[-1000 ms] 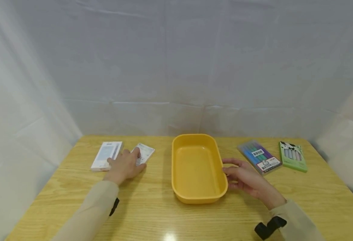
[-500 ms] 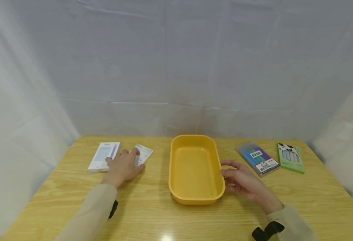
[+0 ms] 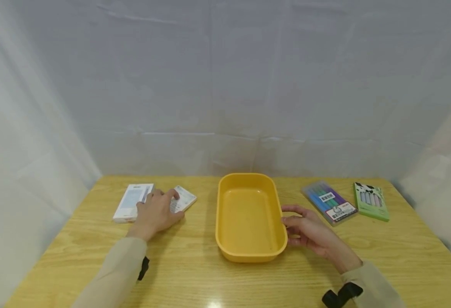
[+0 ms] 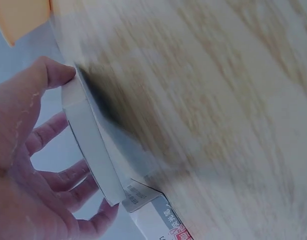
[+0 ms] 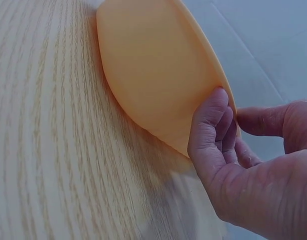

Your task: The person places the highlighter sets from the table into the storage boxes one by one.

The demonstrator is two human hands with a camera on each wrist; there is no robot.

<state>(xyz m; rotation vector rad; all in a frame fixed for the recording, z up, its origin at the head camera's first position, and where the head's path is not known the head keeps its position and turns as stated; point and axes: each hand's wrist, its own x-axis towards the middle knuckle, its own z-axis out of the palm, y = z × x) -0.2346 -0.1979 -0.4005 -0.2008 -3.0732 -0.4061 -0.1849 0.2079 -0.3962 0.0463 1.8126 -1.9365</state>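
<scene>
On the left, my left hand pinches a small flat white box with faint print on top. The left wrist view has the thumb on one end of this white box and fingers along its far side, with a dark shadow under its near edge. A yellow plastic tray stands in the middle of the table. At its right side my right hand grips the rim, thumb inside and curled fingers against the outer wall in the right wrist view.
Just left of the left hand lies a larger white box with a blue-grey panel. To the right are a clear pack of coloured pens and a green cow-patterned box. A pale curtain hangs behind the wooden table.
The small white box has come up slightly in the left hand, its side edge now showing. The right hand stays at the tray's rim. The head view has shifted slightly.
</scene>
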